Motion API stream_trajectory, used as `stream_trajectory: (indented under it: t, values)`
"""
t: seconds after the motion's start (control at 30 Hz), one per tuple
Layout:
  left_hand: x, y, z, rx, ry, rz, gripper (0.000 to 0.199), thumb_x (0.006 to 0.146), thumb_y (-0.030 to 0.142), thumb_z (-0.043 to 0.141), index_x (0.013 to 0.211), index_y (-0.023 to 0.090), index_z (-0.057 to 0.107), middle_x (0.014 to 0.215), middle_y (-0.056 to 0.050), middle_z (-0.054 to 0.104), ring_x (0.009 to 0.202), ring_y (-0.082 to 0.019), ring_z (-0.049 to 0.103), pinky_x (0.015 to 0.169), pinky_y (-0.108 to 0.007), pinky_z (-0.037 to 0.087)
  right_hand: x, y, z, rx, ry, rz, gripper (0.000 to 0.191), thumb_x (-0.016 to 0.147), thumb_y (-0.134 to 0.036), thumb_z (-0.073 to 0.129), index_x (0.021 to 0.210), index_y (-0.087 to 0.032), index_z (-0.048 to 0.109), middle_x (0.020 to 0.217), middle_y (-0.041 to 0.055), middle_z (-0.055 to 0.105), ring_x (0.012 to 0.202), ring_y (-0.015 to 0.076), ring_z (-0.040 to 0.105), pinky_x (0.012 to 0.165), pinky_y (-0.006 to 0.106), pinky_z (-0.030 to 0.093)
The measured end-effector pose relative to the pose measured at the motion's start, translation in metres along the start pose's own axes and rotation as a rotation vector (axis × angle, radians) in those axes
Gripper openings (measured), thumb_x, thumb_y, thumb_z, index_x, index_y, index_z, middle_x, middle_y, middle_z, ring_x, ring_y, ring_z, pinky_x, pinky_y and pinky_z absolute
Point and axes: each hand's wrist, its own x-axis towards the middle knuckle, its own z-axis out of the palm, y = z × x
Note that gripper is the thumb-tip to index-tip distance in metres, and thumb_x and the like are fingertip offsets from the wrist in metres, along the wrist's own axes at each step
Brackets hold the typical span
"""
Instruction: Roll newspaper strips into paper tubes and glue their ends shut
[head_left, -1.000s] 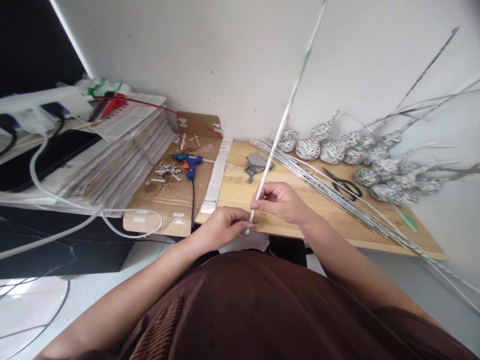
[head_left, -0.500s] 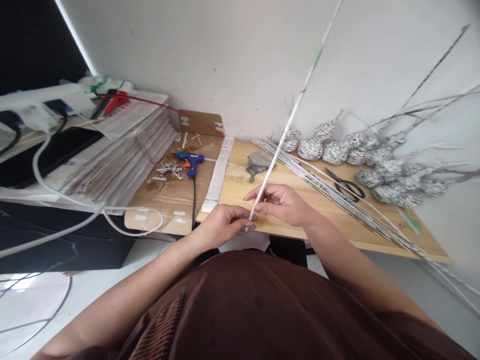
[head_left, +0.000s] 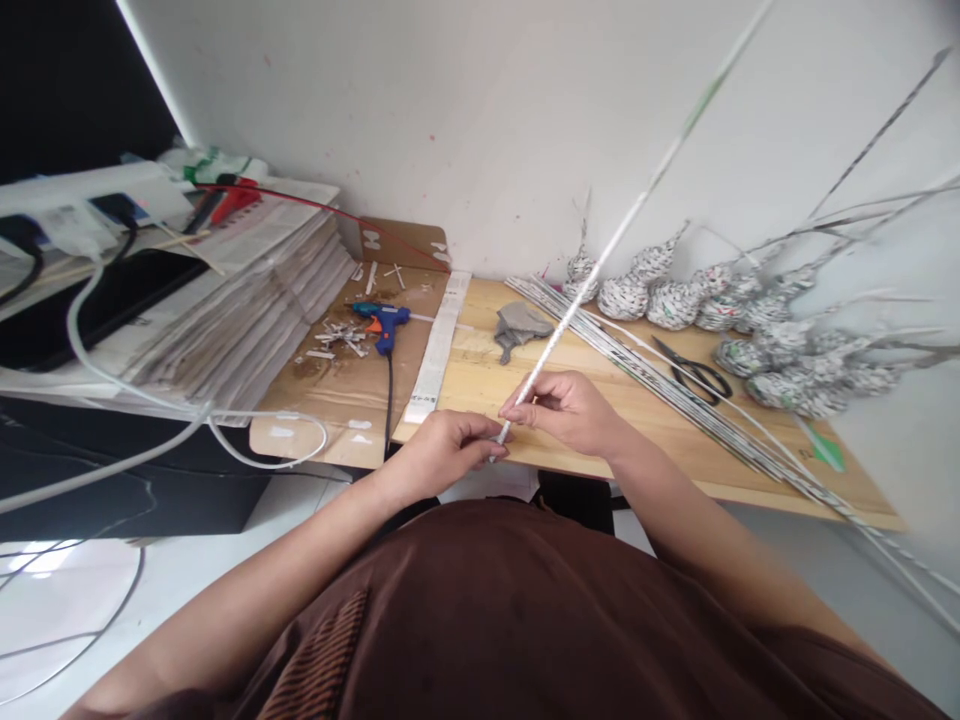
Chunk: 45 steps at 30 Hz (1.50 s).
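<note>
A long, thin rolled newspaper tube, mostly white with a green patch near its upper part, slants up to the right and runs out of the top of the view. Its lower end is pinched between the thumb and fingers of my left hand. Just above that, my right hand has its fingertips closed round the same tube. Both hands are over the front edge of the wooden tabletop. Behind them lies a crumpled grey cloth.
A bundle of paper tubes and black scissors lie to the right, near several woven paper gourds. On cardboard at left rest a blue glue gun and paper scraps. A newspaper stack stands beyond, with cables.
The tube has tilted further to the right, its upper part swinging that way. My right fingers have closed more tightly round it. The left hand has barely moved.
</note>
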Motion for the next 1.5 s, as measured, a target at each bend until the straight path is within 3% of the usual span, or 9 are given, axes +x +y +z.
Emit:
stream_trajectory:
  t: [0.1, 0.27, 0.43, 0.63, 0.87, 1.0, 1.13, 1.33, 1.5]
  values:
    - [-0.001, 0.000, 0.001, -0.001, 0.018, 0.017, 0.015, 0.078, 0.026, 0.061, 0.080, 0.018, 0.074, 0.071, -0.003, 0.070, 0.062, -0.014, 0.063, 0.058, -0.022, 0.048, 0.000, 0.003, 0.003, 0.009, 0.089, -0.003, 0.017, 0.074, -0.031, 0.075, 0.078, -0.016, 0.069, 0.070, 0.0010, 0.066, 0.064, 0.0121, 0.061, 0.060, 0.024, 0.048]
    - [-0.001, -0.002, 0.001, 0.007, 0.042, 0.028, 0.015, 0.078, 0.025, 0.062, 0.081, 0.018, 0.075, 0.073, -0.004, 0.071, 0.062, -0.015, 0.063, 0.057, -0.023, 0.047, -0.001, 0.000, 0.005, 0.034, 0.002, -0.012, 0.018, 0.075, -0.030, 0.075, 0.085, -0.017, 0.069, 0.074, 0.0014, 0.067, 0.066, 0.0127, 0.063, 0.062, 0.026, 0.050]
    - [-0.001, -0.002, 0.000, 0.067, 0.027, 0.020, 0.017, 0.080, 0.024, 0.060, 0.088, 0.019, 0.074, 0.081, -0.004, 0.073, 0.067, -0.015, 0.064, 0.061, -0.023, 0.048, -0.002, 0.002, 0.006, -0.045, 0.141, -0.013, 0.019, 0.071, -0.030, 0.078, 0.075, -0.016, 0.065, 0.067, -0.0007, 0.064, 0.059, 0.0107, 0.059, 0.055, 0.022, 0.045]
    - [-0.002, -0.001, -0.004, 0.146, 0.032, 0.021, 0.018, 0.082, 0.024, 0.060, 0.092, 0.020, 0.074, 0.084, -0.003, 0.074, 0.068, -0.014, 0.065, 0.064, -0.023, 0.048, -0.004, -0.004, 0.006, -0.064, 0.008, 0.007, 0.020, 0.077, -0.033, 0.071, 0.089, -0.017, 0.070, 0.080, 0.0032, 0.069, 0.069, 0.0130, 0.062, 0.062, 0.025, 0.048]
    - [-0.010, 0.001, -0.016, 0.256, 0.209, 0.055, 0.017, 0.080, 0.029, 0.064, 0.092, 0.023, 0.075, 0.089, -0.001, 0.075, 0.079, -0.016, 0.067, 0.072, -0.023, 0.047, -0.004, -0.004, 0.015, -0.104, 0.181, 0.012, 0.020, 0.075, -0.034, 0.073, 0.081, -0.015, 0.071, 0.072, 0.0038, 0.068, 0.064, 0.0135, 0.060, 0.058, 0.025, 0.045]
    - [-0.016, 0.005, -0.023, 0.237, 0.344, 0.004, 0.018, 0.077, 0.035, 0.067, 0.088, 0.022, 0.075, 0.076, 0.001, 0.073, 0.058, -0.011, 0.058, 0.056, -0.021, 0.043, -0.001, -0.003, 0.023, 0.054, 0.229, 0.016, 0.022, 0.072, -0.035, 0.076, 0.078, -0.015, 0.069, 0.065, 0.0030, 0.066, 0.060, 0.0133, 0.060, 0.056, 0.025, 0.046]
    - [-0.018, 0.003, -0.027, 0.155, 0.430, -0.036, 0.022, 0.072, 0.037, 0.072, 0.083, 0.019, 0.075, 0.056, 0.003, 0.064, 0.040, -0.006, 0.038, 0.041, -0.021, 0.029, 0.003, -0.006, 0.033, 0.179, 0.270, 0.048, 0.022, 0.070, -0.034, 0.078, 0.073, -0.016, 0.066, 0.062, 0.0021, 0.066, 0.053, 0.0104, 0.056, 0.050, 0.023, 0.044]
    - [-0.016, -0.010, -0.033, -0.142, 0.451, 0.029, 0.019, 0.068, 0.031, 0.077, 0.080, 0.017, 0.073, 0.077, -0.004, 0.073, 0.065, -0.013, 0.062, 0.062, -0.023, 0.047, 0.006, -0.002, 0.043, 0.156, 0.313, 0.062, 0.021, 0.070, -0.034, 0.077, 0.074, -0.017, 0.066, 0.061, 0.0014, 0.065, 0.046, 0.0083, 0.049, 0.040, 0.021, 0.035]
    - [-0.015, -0.016, -0.033, -0.379, 0.502, 0.017, 0.021, 0.064, 0.027, 0.081, 0.079, 0.016, 0.072, 0.075, -0.004, 0.071, 0.062, -0.011, 0.059, 0.059, -0.021, 0.045, 0.008, 0.010, 0.047, 0.242, 0.320, 0.088, 0.021, 0.076, -0.036, 0.073, 0.079, -0.016, 0.065, 0.058, 0.0019, 0.064, 0.043, 0.0076, 0.047, 0.038, 0.019, 0.030]
